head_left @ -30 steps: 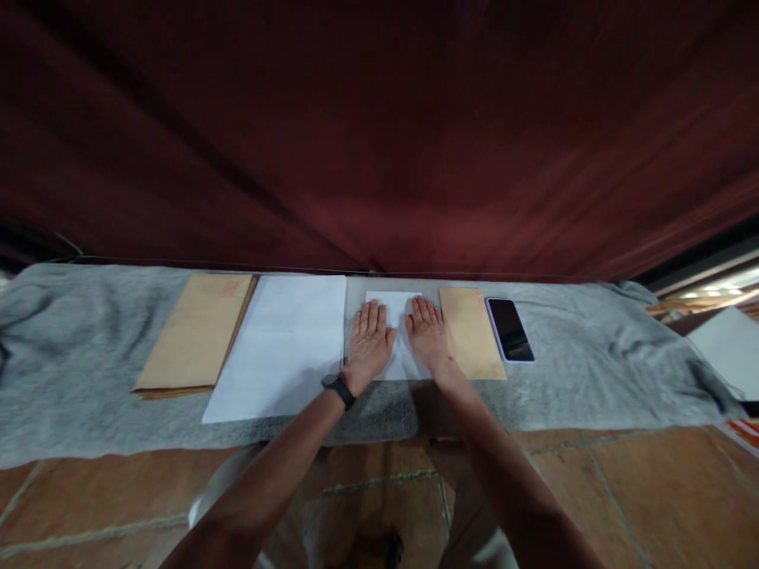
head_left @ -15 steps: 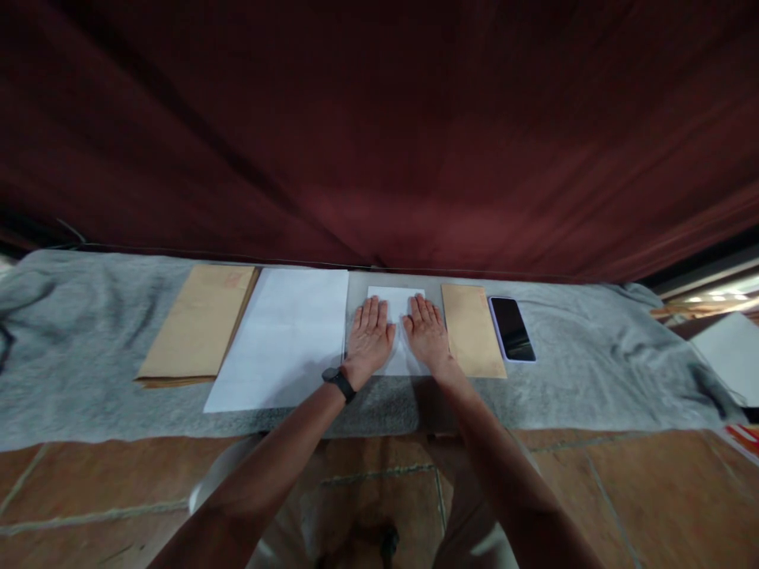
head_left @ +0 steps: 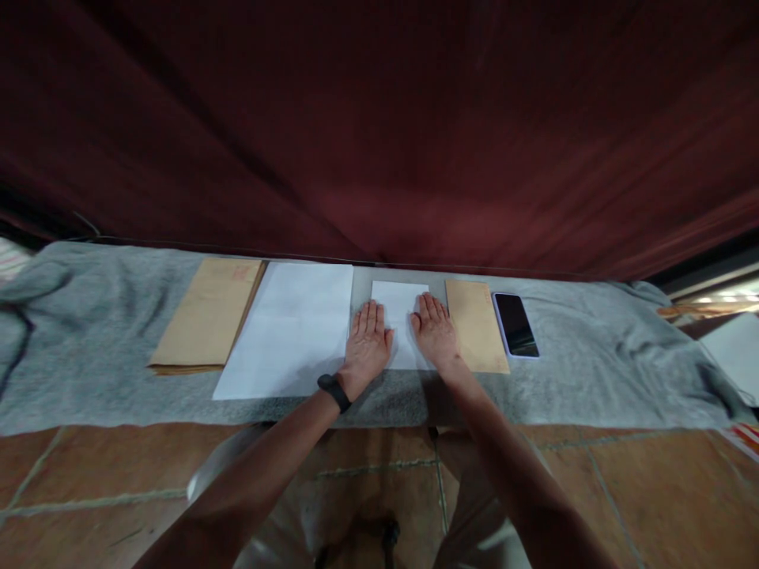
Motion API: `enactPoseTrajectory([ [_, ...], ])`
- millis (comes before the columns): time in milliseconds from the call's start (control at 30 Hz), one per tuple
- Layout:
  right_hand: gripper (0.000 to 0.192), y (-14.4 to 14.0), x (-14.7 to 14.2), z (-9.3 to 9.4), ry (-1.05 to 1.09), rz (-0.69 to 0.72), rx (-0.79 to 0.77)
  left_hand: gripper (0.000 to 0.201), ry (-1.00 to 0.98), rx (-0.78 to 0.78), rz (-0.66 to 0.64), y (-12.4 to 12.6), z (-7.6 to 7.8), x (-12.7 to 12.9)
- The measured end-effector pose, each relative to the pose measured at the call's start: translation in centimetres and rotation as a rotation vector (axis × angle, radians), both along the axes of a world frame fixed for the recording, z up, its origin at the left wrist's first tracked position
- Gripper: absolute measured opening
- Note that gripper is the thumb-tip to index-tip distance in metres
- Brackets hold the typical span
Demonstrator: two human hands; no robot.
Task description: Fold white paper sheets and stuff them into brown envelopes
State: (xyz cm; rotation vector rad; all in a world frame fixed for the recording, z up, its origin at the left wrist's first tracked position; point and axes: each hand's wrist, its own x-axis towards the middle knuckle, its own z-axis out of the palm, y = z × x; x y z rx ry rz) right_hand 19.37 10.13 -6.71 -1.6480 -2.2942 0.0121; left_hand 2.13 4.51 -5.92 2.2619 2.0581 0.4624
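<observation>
**Papers in a row along the counter**

A cloth point(head_left: 593, 371) covers the counter across the middle of the frame. On it, from frame left to right, lie an envelope stack point(head_left: 207, 324), a large sheet point(head_left: 290, 332), a small folded sheet point(head_left: 400, 312), a single envelope point(head_left: 477, 324) and a phone point(head_left: 515, 325). The left hand point(head_left: 368, 348) and right hand point(head_left: 437, 336) rest flat on the small folded sheet (one on each side edge). A curtain point(head_left: 379, 126) hangs behind, filling the upper frame; floor tiles point(head_left: 622, 490) lie below.
</observation>
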Motion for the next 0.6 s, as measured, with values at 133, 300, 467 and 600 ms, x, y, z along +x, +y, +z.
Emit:
enactPoseTrajectory([
  [133,0.056,-0.1,0.0,0.2,0.008,-0.002,0.0,0.062,0.004,-0.002,-0.042,-1.4,0.2,-0.4],
  [300,0.057,0.0,0.0,0.1,0.027,0.004,0.002,0.058,0.047,-0.034,-0.21,-3.3,0.9,-0.2],
  [467,0.057,0.1,0.2,-0.2,0.017,0.005,0.015,0.059,0.07,-0.058,-0.336,-4.3,1.5,-0.3],
  [600,0.056,0.0,0.3,-0.2,0.008,0.001,0.015,0.062,0.087,-0.076,-0.372,-4.2,2.0,-0.9],
])
